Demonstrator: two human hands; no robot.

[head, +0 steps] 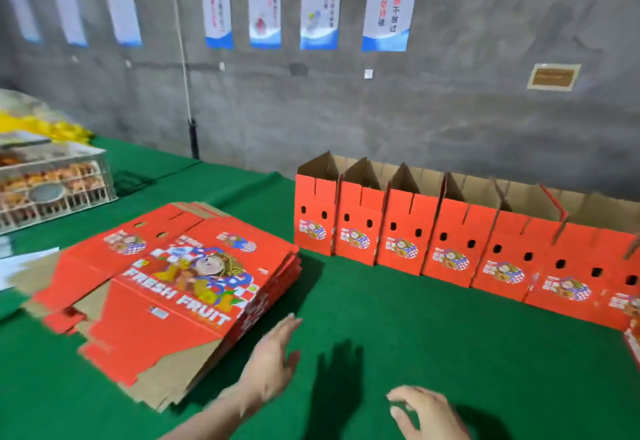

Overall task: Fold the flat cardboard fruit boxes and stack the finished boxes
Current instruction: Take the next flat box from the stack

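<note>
Boxes fill much of the green bench (381, 322). On the left side lies a pile of flat boxes (180, 287) — red card with a cartoon face and the words FRESH FRUIT on top, and brown card showing at the edges. The pile is a bit messy, with sheets poking out at the near and left sides.

At the back, by the grey wall (415, 110), stands a row of folded boxes (450, 242). They stand side by side with their tops open. Each has two small holes and a little picture on the front. The row runs from the middle of the bench off to the right edge. Nearer, at that same edge, a bit of one more red box (633, 339) peeks in.

The left hand (273, 360) is low in the middle, just beside the near right edge of the flat pile. Its fingers (291, 325) are straight and a little apart, and hold nothing. The hand is blurry, so I cannot tell if it touches the pile — it looks to be just off it. The right hand (426, 412) is at the bottom, over the green cloth, well apart from the boxes. Its fingers (398, 396) are loosely bent with nothing in them.

Far left sits a pale crate (55, 193) with orange fruit (45, 176) inside. A white sheet (20, 266) lies near the pile. Posters (389, 3) hang on the wall.
</note>
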